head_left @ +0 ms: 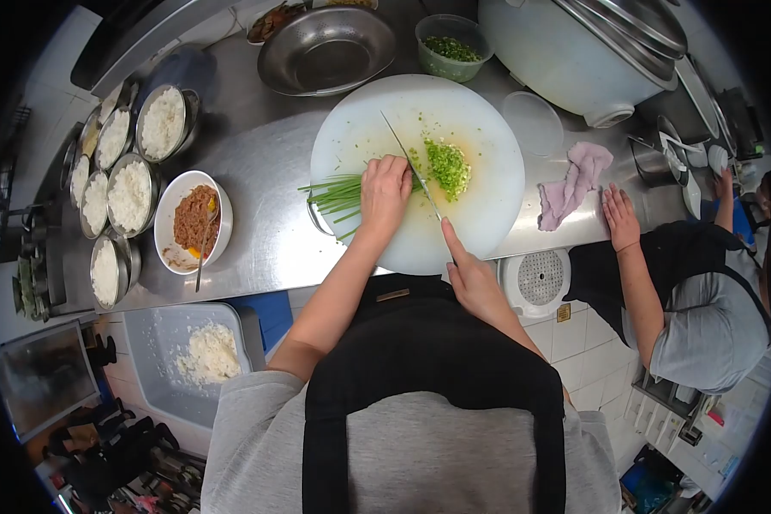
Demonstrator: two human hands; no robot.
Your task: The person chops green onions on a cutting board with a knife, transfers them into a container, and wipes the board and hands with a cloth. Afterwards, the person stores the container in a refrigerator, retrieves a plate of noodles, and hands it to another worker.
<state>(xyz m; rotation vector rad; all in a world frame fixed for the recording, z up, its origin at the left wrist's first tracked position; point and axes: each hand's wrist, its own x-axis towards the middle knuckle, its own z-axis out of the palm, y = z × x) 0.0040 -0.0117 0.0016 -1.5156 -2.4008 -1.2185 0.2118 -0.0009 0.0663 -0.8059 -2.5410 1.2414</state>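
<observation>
- At far left I see round metal bowls (131,254) of white cooked rice (131,197) crowded on the shiny steel desk (261,158).
- Just beside them, a round white bowl (165,214) carries brown, crumbly filling (194,221), a metal spoon (204,248) leaning in it.
- Long, thin green stalks (338,195) lie on a round white cutting board (351,116); my left grip (387,188) has its fingers together, curled over them, holding the bunch.
- Right next to those fingers, a long knife (426,188) with a narrow metal blade slants across the board.
- Beyond the blade I have chopped green-and-white pieces (447,170) heaped.
- My right grip (469,283) is wrapped around the knife's handle.
- Farther right, a crumpled pink cloth (574,184) lies near a co-worker's hand (621,216).
</observation>
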